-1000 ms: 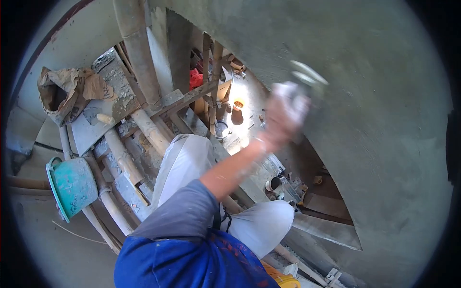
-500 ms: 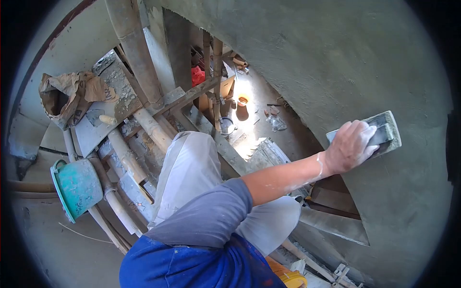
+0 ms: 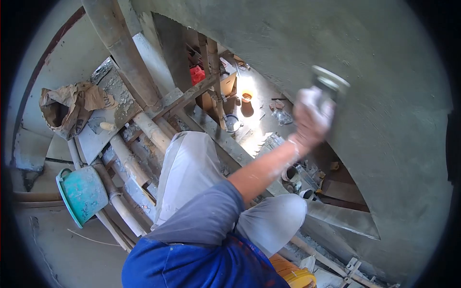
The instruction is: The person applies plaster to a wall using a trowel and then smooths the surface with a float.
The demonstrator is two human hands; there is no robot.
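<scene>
My right hand (image 3: 312,117), smeared with pale plaster and blurred by motion, is wrapped round the handle of a flat float (image 3: 330,79). The float is at the upper right, tilted nearly edge-on in front of the grey plastered wall (image 3: 394,120); whether it touches the wall cannot be made out. Under the outstretched arm are my bent knees in pale trousers (image 3: 185,168). My left hand is not in view.
Bamboo poles (image 3: 127,156) and boards form a platform. On the left are a torn paper sack (image 3: 72,108) and a teal bucket (image 3: 84,194). A yellow bucket (image 3: 297,277) stands at the bottom. Below, a sunlit floor (image 3: 249,120) holds debris.
My right hand has moved left and up with the float, which has turned from lying flat toward the wall to nearly edge-on. The view has shifted slightly.
</scene>
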